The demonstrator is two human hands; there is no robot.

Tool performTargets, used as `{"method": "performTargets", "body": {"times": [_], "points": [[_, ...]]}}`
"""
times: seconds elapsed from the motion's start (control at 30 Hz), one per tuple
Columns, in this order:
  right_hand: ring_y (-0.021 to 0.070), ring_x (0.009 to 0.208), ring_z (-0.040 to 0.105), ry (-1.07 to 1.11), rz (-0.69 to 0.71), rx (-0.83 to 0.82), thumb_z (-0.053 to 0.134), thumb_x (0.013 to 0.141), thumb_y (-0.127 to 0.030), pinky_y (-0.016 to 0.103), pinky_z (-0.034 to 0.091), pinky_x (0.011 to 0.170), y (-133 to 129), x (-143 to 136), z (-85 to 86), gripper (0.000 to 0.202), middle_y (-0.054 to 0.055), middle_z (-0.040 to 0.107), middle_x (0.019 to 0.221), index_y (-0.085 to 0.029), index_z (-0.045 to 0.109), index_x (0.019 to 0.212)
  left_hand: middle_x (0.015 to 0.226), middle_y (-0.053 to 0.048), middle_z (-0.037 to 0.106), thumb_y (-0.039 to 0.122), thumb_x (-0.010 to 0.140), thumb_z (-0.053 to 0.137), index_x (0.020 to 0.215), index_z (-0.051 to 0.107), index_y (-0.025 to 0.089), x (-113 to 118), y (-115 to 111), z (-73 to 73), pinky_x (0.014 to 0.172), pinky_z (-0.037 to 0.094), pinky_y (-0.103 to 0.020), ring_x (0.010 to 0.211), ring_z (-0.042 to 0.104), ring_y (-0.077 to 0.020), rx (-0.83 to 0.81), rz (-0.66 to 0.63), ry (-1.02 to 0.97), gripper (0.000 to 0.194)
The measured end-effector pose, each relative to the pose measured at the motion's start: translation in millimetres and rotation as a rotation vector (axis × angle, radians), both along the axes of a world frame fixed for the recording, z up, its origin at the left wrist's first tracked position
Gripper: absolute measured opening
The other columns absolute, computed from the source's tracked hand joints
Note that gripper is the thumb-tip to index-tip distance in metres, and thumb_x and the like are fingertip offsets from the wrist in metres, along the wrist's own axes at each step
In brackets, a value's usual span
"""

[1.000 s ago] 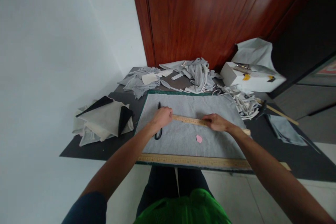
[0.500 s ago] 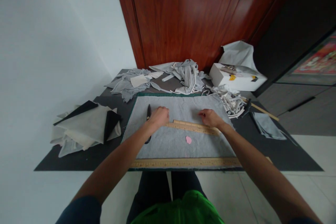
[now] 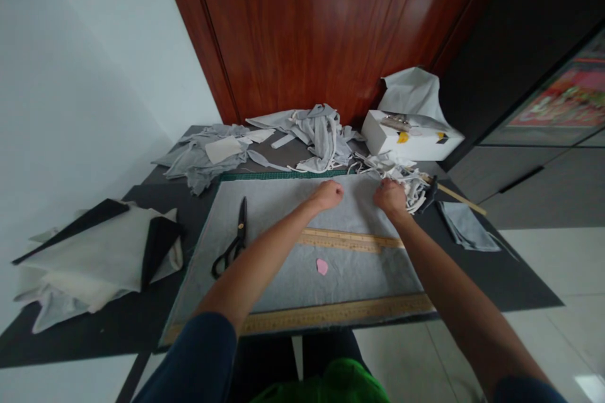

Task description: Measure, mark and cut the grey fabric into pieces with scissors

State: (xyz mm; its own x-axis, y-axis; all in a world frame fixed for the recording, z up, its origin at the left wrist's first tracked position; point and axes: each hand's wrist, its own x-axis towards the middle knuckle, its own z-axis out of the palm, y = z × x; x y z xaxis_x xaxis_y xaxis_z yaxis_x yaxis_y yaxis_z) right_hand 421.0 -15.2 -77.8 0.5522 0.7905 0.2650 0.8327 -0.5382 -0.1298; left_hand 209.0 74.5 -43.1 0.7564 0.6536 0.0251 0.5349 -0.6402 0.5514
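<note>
A grey cloth (image 3: 274,201) lies flat over a green mat on the dark table. My left hand (image 3: 329,195) is closed above the cloth's upper middle; what its fingers hold, if anything, is too small to make out. Near the cloth's upper right, beside the white scraps, my right hand (image 3: 390,196) is closed too, its fingertips hidden. Wooden rulers (image 3: 347,240) lie across the middle of the cloth, and a long ruler (image 3: 340,313) runs along its near edge. Between them sits a pink piece (image 3: 322,266). Black scissors (image 3: 240,233) rest left of my left forearm.
Grey scraps (image 3: 324,132) and more cloth pieces (image 3: 198,151) line the back. A white box (image 3: 406,138) stands at back right, with white strips (image 3: 411,186) before it. Folded fabric (image 3: 94,252) lies left, a grey folded cloth (image 3: 467,227) right.
Both hands have moved up and to the right, away from the middle rulers towards the cloth's far side. The view has shifted, and more of the scissors shows.
</note>
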Motion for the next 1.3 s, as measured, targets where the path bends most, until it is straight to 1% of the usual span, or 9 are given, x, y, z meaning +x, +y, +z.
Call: {"method": "performTargets", "body": {"times": [0.17,0.37,0.57,0.73,0.83,0.93,1.03,1.17,1.3], "points": [[0.0310,0.108,0.063,-0.031,-0.047,-0.002,0.055,0.088,-0.016,0.039,0.041,0.093,7.0,10.6,-6.7,0.031,0.023,0.071,0.112,-0.005,0.063,0.116,0.114,-0.008,0.079,0.006,0.086,0.057,0.110,0.079,0.015,18.1,7.3,-15.7,0.098,0.053,-0.026,0.107,0.073,-0.0186,-0.057,0.037,0.027,0.034],[0.0340,0.104,0.060,0.005,0.033,0.104,0.049,0.088,-0.016,0.046,0.044,0.093,-6.9,3.9,7.8,0.035,0.021,0.072,0.107,-0.011,0.073,0.113,0.120,-0.010,0.076,0.007,0.088,0.057,0.118,0.073,0.013,22.3,7.8,-12.7,0.103,0.052,-0.031,0.112,0.070,-0.0201,-0.064,0.112,0.013,0.035],[0.0358,0.113,0.060,0.091,0.261,0.154,0.058,0.082,-0.019,0.048,0.047,0.099,-27.1,-32.1,19.3,0.030,0.017,0.074,0.112,-0.015,0.079,0.104,0.131,-0.012,0.072,0.012,0.087,0.063,0.159,0.041,0.017,16.5,-3.9,-1.8,0.103,0.053,-0.031,0.114,0.070,-0.0226,0.037,0.080,-0.096,0.076],[0.0225,0.089,0.072,0.358,0.508,-0.075,0.056,0.080,-0.014,0.027,0.052,0.081,-32.3,-42.9,23.3,0.029,0.005,0.080,0.095,-0.018,0.081,0.096,0.126,-0.009,0.076,0.011,0.087,0.058,0.123,0.077,0.022,12.4,-13.2,-5.0,0.106,0.051,-0.033,0.118,0.070,-0.0240,0.116,-0.052,0.023,0.042],[0.0235,0.092,0.074,0.312,0.407,-0.041,0.055,0.082,-0.013,0.026,0.053,0.083,-25.3,-31.7,26.0,0.033,0.006,0.081,0.098,-0.018,0.082,0.101,0.114,-0.008,0.079,0.010,0.086,0.059,0.108,0.081,0.022,10.7,-16.1,-7.7,0.102,0.053,-0.032,0.112,0.072,-0.0232,0.138,-0.045,0.146,0.034],[0.0280,0.107,0.072,0.171,0.254,0.058,0.056,0.088,-0.017,0.032,0.053,0.097,-9.6,-19.8,27.0,0.037,0.014,0.078,0.115,-0.015,0.078,0.118,0.116,-0.011,0.078,0.012,0.084,0.063,0.108,0.081,0.019,10.4,-18.0,-8.8,0.101,0.054,-0.031,0.112,0.073,-0.0235,0.162,-0.033,0.178,0.031],[0.0341,0.128,0.061,0.081,0.306,0.002,0.061,0.093,-0.032,0.045,0.048,0.108,8.8,-18.7,26.6,0.046,0.018,0.066,0.140,-0.017,0.069,0.136,0.118,-0.013,0.077,0.016,0.084,0.066,0.106,0.081,0.018,12.1,-18.6,-8.0,0.100,0.055,-0.031,0.111,0.073,-0.0248,0.167,-0.018,0.188,0.027],[0.0465,0.149,0.033,-0.020,0.372,-0.160,0.059,0.096,-0.042,0.070,0.031,0.114,24.0,-20.6,20.7,0.050,0.010,0.037,0.168,-0.030,0.063,0.144,0.115,-0.013,0.077,0.018,0.085,0.067,0.104,0.082,0.018,14.7,-16.9,-6.3,0.102,0.054,-0.032,0.113,0.072,-0.0256,0.155,-0.025,0.190,0.024],[0.0491,0.156,0.016,-0.046,0.318,-0.223,0.049,0.100,-0.039,0.079,0.016,0.116,21.2,1.8,7.7,0.048,0.009,0.032,0.170,-0.029,0.062,0.145,0.118,-0.015,0.076,0.019,0.085,0.067,0.107,0.082,0.017,18.4,-15.0,-6.6,0.101,0.055,-0.035,0.113,0.072,-0.0278,0.143,0.009,0.164,0.027]]}}
